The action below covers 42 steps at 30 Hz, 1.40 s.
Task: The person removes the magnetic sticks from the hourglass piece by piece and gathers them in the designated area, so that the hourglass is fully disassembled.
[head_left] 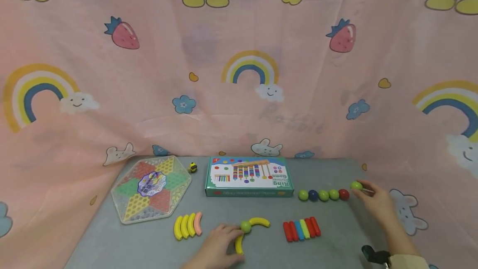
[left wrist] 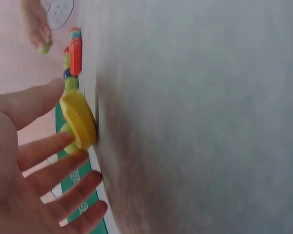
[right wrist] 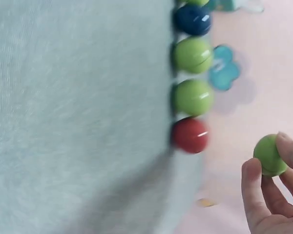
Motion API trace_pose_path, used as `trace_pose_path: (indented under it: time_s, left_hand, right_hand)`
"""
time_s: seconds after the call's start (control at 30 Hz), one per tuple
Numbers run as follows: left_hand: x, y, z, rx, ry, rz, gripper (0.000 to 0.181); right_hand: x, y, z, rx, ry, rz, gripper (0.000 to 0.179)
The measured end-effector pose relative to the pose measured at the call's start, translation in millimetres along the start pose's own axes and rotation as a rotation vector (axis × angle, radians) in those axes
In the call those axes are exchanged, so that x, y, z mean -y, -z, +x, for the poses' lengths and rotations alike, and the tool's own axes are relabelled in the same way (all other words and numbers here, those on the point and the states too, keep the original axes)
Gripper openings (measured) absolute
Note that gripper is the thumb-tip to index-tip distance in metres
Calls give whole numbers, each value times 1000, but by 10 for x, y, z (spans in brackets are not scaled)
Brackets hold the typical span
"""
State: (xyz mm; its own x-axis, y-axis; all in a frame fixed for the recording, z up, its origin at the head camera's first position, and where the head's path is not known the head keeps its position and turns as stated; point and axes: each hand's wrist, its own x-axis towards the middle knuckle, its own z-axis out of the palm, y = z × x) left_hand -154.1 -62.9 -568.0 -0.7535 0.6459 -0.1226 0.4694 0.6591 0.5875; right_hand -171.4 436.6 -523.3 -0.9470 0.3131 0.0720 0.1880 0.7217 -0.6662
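Note:
My right hand (head_left: 377, 203) pinches a green ball (right wrist: 269, 155) between thumb and fingertips, raised just past the red end of a row of balls. That row holds several green balls (right wrist: 192, 97), a dark blue ball (head_left: 313, 195) and a red ball (head_left: 343, 194). My left hand (head_left: 218, 246) is low at the table's front, its fingers loosely spread around a yellow banana-shaped piece (left wrist: 80, 119). Index fingertip right at a second green ball (head_left: 245, 226), which sits between that piece and another yellow banana piece (head_left: 259, 221).
Left of centre, several yellow banana pieces (head_left: 184, 226) and a pink one (head_left: 198, 223) stand in a row. Red, blue and yellow-green sticks (head_left: 301, 229) lie at right. Behind are a game box (head_left: 249, 192), a hexagonal board (head_left: 151, 190) and a small bee figure (head_left: 192, 167).

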Motion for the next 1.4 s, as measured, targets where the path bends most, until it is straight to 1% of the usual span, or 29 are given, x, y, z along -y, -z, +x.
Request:
trace_pose_path:
  time_s: [0.13, 0.3, 0.37, 0.5, 0.63, 0.7, 0.8, 0.9, 0.97, 1.03, 1.07, 1.13, 1.23, 1.3, 1.37, 1.4]
  left_hand:
    - [13, 42, -24, -13, -21, -22, 55]
    - [-13, 53, -13, -12, -26, 14, 54]
    - [-20, 41, -2, -11, -20, 23, 54]
    - [-31, 23, 3, -15, -15, 12, 55]
    - [-32, 19, 5, -23, -6, 0, 49]
    - [-28, 17, 11, -27, 4, -9, 45]
    - [-20, 13, 14, -31, 12, -8, 43]
    - [-17, 7, 18, -33, 14, -14, 47]
    - [-19, 4, 13, -38, 3, -10, 51]
    - [-21, -4, 8, -50, -13, -8, 53]
    - [-20, -11, 6, -58, -24, -2, 54]
    - [-17, -24, -5, -74, -35, 6, 55]
    - [-12, -35, -16, -87, -34, 2, 56]
    - [-13, -38, -14, -88, -32, -4, 56]
    - [-19, -44, -5, -87, -37, -1, 56]
    - [-24, -46, 2, -86, -41, 3, 55]
  right_hand:
    - [-170, -48, 100, 14, -50, 28, 61]
    - [-326, -121, 179, 50, -92, 61, 65]
    - [-399, -153, 203, 60, -99, 53, 63]
    - [-517, -211, 224, 63, -116, 32, 57]
    - [-532, -263, 243, 73, -119, -7, 55]
    - [-523, -285, 252, 76, -100, -15, 54]
    - [-540, -307, 265, 77, -88, 11, 55]
    - [-573, -306, 272, 58, -121, 50, 59]
    - [-568, -290, 254, 32, -135, 65, 59]
    - [-497, -263, 208, -14, -124, 58, 56]
    - [-424, -247, 168, -35, -117, 49, 54]
    - [-215, -242, 65, -83, -77, 33, 51]
    - [230, -308, -113, -183, 48, 27, 44]
    - [526, -405, -250, -221, 165, 31, 39]
    - [817, -528, -398, -222, 276, 24, 32]
    - [947, -601, -477, -192, 314, 28, 30]
